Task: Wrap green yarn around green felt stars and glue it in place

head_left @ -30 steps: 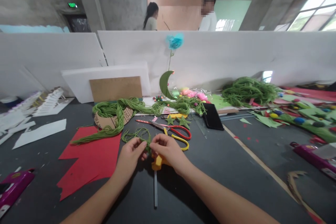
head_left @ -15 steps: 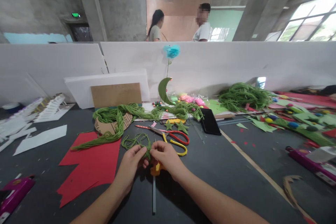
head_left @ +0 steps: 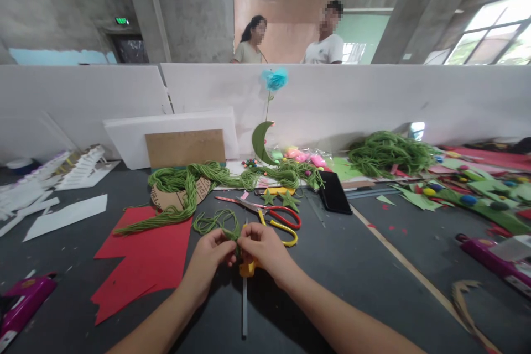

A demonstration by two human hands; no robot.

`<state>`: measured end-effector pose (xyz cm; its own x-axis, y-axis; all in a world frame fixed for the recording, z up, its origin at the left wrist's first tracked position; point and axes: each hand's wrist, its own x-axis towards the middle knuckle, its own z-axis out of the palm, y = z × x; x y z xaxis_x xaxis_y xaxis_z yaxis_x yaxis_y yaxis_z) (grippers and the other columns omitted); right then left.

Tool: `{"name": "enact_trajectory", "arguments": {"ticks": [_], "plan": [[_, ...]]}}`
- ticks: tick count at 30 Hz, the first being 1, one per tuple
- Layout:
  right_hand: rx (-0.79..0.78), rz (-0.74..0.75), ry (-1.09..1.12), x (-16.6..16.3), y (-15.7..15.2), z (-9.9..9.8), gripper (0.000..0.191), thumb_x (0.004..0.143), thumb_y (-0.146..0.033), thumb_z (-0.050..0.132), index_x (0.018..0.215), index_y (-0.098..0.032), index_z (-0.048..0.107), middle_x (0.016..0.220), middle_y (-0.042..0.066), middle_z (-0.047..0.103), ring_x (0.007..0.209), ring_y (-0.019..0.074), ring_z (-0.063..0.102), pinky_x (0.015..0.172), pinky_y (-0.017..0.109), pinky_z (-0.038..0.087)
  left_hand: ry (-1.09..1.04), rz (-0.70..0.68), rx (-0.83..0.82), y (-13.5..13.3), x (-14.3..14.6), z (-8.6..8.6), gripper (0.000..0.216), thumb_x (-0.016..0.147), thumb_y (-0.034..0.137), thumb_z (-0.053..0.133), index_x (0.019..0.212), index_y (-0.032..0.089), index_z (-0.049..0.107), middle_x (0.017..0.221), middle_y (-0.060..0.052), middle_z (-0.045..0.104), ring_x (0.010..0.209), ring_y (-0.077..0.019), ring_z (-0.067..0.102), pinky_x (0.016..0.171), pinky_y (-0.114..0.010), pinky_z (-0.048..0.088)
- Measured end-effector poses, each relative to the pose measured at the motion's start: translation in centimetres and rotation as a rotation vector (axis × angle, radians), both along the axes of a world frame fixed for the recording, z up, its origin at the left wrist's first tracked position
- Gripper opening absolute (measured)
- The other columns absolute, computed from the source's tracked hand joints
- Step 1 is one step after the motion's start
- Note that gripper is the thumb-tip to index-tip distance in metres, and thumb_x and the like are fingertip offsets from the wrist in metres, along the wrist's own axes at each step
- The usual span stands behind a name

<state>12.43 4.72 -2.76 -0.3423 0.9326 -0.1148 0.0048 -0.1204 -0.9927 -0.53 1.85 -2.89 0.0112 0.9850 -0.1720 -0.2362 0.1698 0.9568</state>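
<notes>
My left hand [head_left: 209, 257] and my right hand [head_left: 261, 249] meet over the dark table, both pinching a small piece of green yarn [head_left: 235, 237]. A loose loop of the same green yarn [head_left: 213, 222] trails from it toward the far side. Under my right hand lies a yellow glue gun [head_left: 248, 269] with a grey glue stick [head_left: 244, 307] pointing toward me. Red-handled scissors [head_left: 274, 211] and yellow-handled scissors [head_left: 286, 232] lie just beyond my hands.
Red cut paper [head_left: 145, 257] lies left of my hands, with a long green yarn bundle [head_left: 186, 182] above it. A black phone [head_left: 334, 192], green stars [head_left: 290, 199], another yarn heap [head_left: 390, 152] and a purple tool [head_left: 22, 298] are around. Two people stand behind the white foam wall [head_left: 373, 99].
My hands have stayed together on the green yarn, fingers shifting slightly. The view tilted a little; the two people behind the wall moved slightly right.
</notes>
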Motion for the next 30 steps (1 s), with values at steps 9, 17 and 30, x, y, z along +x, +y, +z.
{"name": "enact_trajectory", "arguments": {"ticks": [9,17,30], "plan": [[-0.066,0.029,0.030,0.2,-0.2,0.8,0.009,0.062,-0.022,0.057,0.059,-0.016,0.050,0.044,-0.006,0.050,0.040,0.0064,0.045,0.043,0.019,0.035,-0.117,-0.085,-0.071,-0.3,-0.5,0.7,0.008,0.065,0.021,0.061,0.067,0.015,0.056,0.058,0.002,0.056,0.048,-0.0084,0.049,0.049,-0.021,0.036],[-0.094,0.039,0.041,0.5,0.0,0.9,0.009,0.061,-0.022,0.056,0.058,-0.016,0.050,0.043,-0.006,0.051,0.039,0.0058,0.044,0.042,0.019,0.036,-0.112,-0.104,-0.035,-0.3,-0.7,1.1,0.013,0.066,0.027,0.063,0.067,0.015,0.057,0.060,0.001,0.058,0.051,-0.0096,0.053,0.051,-0.021,0.040],[-0.075,0.069,0.002,0.2,-0.4,0.9,0.010,0.061,-0.020,0.056,0.058,-0.017,0.047,0.042,-0.006,0.049,0.039,0.0064,0.044,0.042,0.019,0.036,-0.001,-0.059,-0.020,0.0,-0.7,0.0,0.009,0.067,0.022,0.060,0.065,0.014,0.054,0.050,0.004,0.054,0.041,-0.0075,0.048,0.042,-0.019,0.035]]}}
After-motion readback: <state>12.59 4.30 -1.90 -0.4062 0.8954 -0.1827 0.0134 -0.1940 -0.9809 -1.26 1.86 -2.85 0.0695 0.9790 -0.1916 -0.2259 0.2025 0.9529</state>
